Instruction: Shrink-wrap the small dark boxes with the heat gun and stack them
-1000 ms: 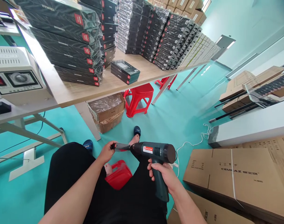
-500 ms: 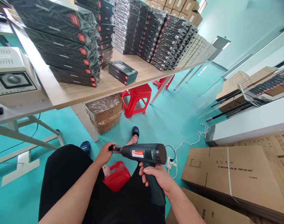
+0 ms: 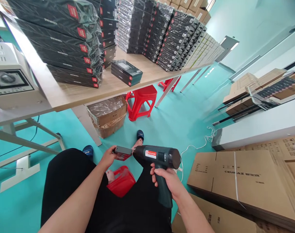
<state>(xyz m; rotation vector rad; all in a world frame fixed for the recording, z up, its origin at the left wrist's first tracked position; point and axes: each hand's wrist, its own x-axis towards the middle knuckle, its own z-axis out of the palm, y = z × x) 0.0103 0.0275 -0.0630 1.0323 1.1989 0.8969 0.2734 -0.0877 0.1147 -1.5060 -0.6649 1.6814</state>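
Note:
My right hand [image 3: 165, 178] is wrapped round the grip of a dark green heat gun [image 3: 157, 156] with a red and white label. Its nozzle points left, close to the end of a small dark box [image 3: 123, 152] with a red side; whether they touch I cannot tell. That box's far end is held by my left hand [image 3: 108, 158], fingers closed on it. Both hands are above my lap, below the table's front edge. Two stacked black boxes [image 3: 126, 72] lie near that edge.
Tall stacks of film-wrapped black boxes [image 3: 72, 48] stand on the wooden table [image 3: 72, 95]. A beige machine [image 3: 10, 74] is at left. Red stools [image 3: 142, 100] and a carton of clear film [image 3: 108, 116] sit underneath. Large cartons [image 3: 249, 181] fill the right; a white cable [image 3: 193, 148] crosses the floor.
The box in my left hand has turned, now showing its long grey and red sides. The heat gun has shifted slightly right, its nozzle now at the box's right end.

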